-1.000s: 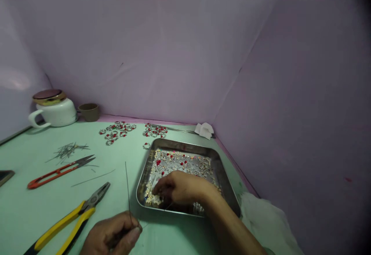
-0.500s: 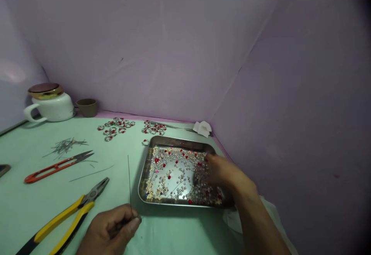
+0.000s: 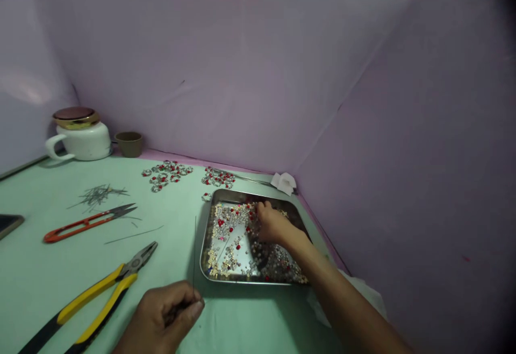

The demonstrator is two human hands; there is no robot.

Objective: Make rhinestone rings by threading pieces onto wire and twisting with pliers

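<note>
Latest change: right hand [image 3: 274, 224] shifted left across the steel tray [image 3: 206, 246], from the right side to the far middle. Fingers curled down into the beads [image 3: 278, 268], tips buried among them. Closed on something or just raking: cannot tell. Bare tray floor showing just left of centre, beads banked along the left and near edges and heaped at the near right. Red beads scattered among the clear and gold ones.

Left hand [image 3: 163, 316] closed, just off the tray's near-left corner, pinching a thin wire [image 3: 195, 252] upright. Same pinch as half a second back. Wire standing just beside the tray's left rim, no contact visible, top end free, nothing visibly threaded on it.

Net effect: right hand now on a different patch of beads, left hand and wire unchanged, so contact with the beads only on the right side.

Around the tray: two clusters of bead rings [image 3: 166, 174] on the desk [image 3: 250, 322] just past the far rim. Further left, snips [image 3: 86, 224] with orange handles, yellow-handled pliers [image 3: 97, 300] near the left hand, a small pile of loose wire pieces [image 3: 99, 195]. Far left corner: white lidded pot [image 3: 80, 144], brown cup [image 3: 129, 144]. Far right corner: white cloth [image 3: 284, 183].
</note>
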